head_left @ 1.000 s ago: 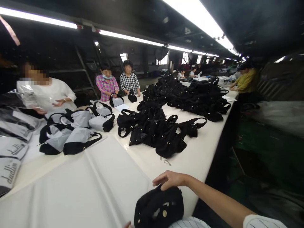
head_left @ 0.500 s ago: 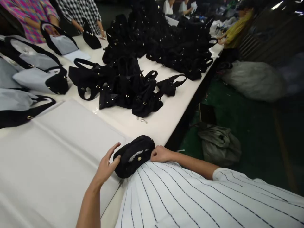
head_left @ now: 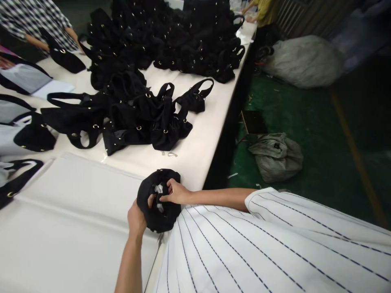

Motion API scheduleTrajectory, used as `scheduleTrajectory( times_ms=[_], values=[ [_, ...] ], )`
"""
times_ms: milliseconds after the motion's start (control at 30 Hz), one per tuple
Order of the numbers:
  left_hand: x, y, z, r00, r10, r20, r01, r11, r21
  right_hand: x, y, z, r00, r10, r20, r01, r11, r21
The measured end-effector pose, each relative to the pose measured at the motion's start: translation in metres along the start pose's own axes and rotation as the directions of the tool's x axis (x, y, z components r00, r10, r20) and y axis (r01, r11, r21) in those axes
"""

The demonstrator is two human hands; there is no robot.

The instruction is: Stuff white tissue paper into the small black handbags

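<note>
A black bag (head_left: 161, 221) stands at the table's near edge with its mouth open toward me, showing something pale inside. My left hand (head_left: 136, 217) grips its left side, the fingers curling over into the opening. Inside the mouth, my right hand (head_left: 175, 193) pinches a small dark piece by the bag's inner wall; what exactly it is cannot be made out. White sheets (head_left: 76, 195) lie to the left of the bag. Two small metal pieces (head_left: 172, 154) rest on the table just beyond it.
Several black bags (head_left: 134, 118) are heaped on the table (head_left: 201, 150), with a larger pile (head_left: 171, 36) behind. Grey-stuffed bags (head_left: 26, 77) line the left. A person in a checked shirt (head_left: 39, 20) stands far left. On the green floor are sacks (head_left: 277, 156) and a dark box (head_left: 254, 122).
The bag has turned and its mouth has opened. My right hand has moved from its right side into the opening, and my left hand has closed round its left side. The view has shifted right.
</note>
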State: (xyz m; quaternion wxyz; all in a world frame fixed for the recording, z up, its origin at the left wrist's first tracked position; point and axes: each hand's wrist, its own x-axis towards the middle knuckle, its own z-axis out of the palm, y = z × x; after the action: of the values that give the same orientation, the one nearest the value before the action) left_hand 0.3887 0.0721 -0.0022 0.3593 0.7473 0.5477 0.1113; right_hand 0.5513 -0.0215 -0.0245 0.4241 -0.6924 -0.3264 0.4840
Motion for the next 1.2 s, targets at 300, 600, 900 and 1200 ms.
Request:
scheduleTrajectory(
  times_ms=[300, 600, 900, 1200],
  values=[
    [-0.030, -0.011, 0.015, 0.991, -0.049, -0.122, 0.040, 0.996, -0.073, 0.009, -0.004, 0.005, 0.994, -0.076, 0.078, 0.104, 0.874, -0.474],
    [-0.028, -0.003, 0.032, 0.975, 0.147, -0.166, -0.148, 0.989, 0.006, 0.017, 0.003, 0.004, 0.993, 0.107, 0.052, -0.094, 0.974, -0.207],
    [-0.027, -0.004, 0.019, 0.991, 0.129, -0.031, -0.133, 0.981, -0.141, 0.016, 0.014, 0.005, 0.982, 0.152, 0.114, -0.165, 0.980, 0.108],
    [-0.004, -0.031, 0.009, 0.967, 0.209, 0.147, -0.199, 0.977, -0.079, 0.010, 0.008, 0.012, 0.994, 0.080, 0.070, -0.077, 0.996, -0.044]
  ],
)
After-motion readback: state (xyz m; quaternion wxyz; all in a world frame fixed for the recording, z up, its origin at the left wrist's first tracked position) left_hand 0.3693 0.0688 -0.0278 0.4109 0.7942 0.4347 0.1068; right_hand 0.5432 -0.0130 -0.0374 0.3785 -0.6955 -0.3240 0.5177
